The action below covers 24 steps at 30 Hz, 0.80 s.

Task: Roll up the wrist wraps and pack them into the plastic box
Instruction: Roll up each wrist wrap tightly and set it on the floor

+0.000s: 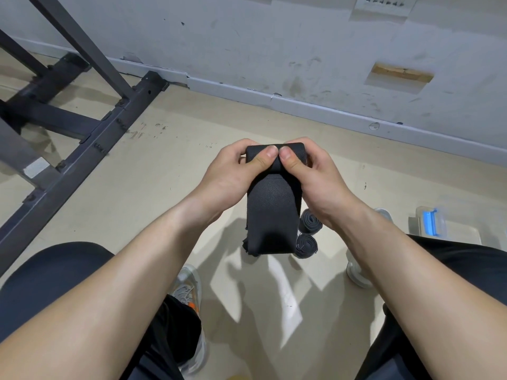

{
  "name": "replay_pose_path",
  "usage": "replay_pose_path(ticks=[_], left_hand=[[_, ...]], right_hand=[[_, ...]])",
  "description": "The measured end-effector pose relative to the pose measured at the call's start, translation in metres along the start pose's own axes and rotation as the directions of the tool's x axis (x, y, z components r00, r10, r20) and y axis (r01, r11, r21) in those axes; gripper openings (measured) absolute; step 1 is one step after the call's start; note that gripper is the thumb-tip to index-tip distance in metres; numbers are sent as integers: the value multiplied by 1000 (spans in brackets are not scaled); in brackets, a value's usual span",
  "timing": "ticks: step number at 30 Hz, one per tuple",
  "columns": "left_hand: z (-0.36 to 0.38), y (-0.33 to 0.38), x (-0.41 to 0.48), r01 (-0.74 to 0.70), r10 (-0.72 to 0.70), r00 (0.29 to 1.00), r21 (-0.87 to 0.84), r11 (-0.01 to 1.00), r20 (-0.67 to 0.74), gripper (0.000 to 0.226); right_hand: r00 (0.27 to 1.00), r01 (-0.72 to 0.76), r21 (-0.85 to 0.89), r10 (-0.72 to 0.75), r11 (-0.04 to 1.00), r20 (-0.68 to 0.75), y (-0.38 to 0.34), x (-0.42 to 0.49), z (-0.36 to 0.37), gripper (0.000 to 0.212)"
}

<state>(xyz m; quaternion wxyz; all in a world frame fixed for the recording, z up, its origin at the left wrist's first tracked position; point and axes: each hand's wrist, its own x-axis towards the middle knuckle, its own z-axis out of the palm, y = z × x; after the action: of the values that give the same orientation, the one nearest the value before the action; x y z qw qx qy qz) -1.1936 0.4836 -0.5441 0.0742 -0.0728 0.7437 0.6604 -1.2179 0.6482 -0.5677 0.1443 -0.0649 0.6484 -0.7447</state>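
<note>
A black wrist wrap (270, 209) hangs in front of me, its top end turned over into a small roll. My left hand (233, 174) and my right hand (315, 174) grip that rolled top from either side, both thumbs pressed side by side on its front. The loose tail drops down toward the floor. Two rolled black wraps (308, 234) lie on the floor just right of the tail. A clear plastic box (432, 223) with a blue clip sits at the right, partly hidden behind my right knee.
A dark metal frame (82, 127) stands on the beige floor at the left. A scuffed grey wall (301, 50) runs across the back. My knees and light shoes (189, 286) fill the bottom of the view.
</note>
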Motion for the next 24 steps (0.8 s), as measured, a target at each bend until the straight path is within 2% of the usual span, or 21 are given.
replay_pose_path(ticks=[2,5,7,8,12,16,18,20,24], left_hand=[[0,1,0,-59,59,998,-7,998,-19,15],[-2,0,0,-131,131,991,14,991,-21,12],[-3,-1,1,-162,162,987,34,986,-14,12],[-2,-2,1,-175,175,984,43,984,-10,14],[-5,-4,1,-175,175,984,66,982,11,18],[-5,3,0,44,-29,989,-103,994,146,16],[-4,5,-1,136,-115,978,-115,984,173,27],[-4,4,1,131,-116,983,-98,986,145,39],[-7,0,4,46,-39,998,-142,989,53,15]], right_hand=[[999,-15,55,13,998,29,-3,0,-1,18],[989,-140,75,136,987,54,-8,1,2,33],[985,-156,38,153,987,85,-8,0,4,50],[987,-140,28,137,990,80,-7,0,5,52],[998,-68,9,68,998,20,-7,-2,4,39],[999,-54,-28,54,998,3,0,-2,3,40],[999,-35,-44,35,998,3,2,-3,3,35],[1000,-19,-38,20,999,23,3,-4,3,24],[997,-28,0,28,1000,71,0,-3,1,24]])
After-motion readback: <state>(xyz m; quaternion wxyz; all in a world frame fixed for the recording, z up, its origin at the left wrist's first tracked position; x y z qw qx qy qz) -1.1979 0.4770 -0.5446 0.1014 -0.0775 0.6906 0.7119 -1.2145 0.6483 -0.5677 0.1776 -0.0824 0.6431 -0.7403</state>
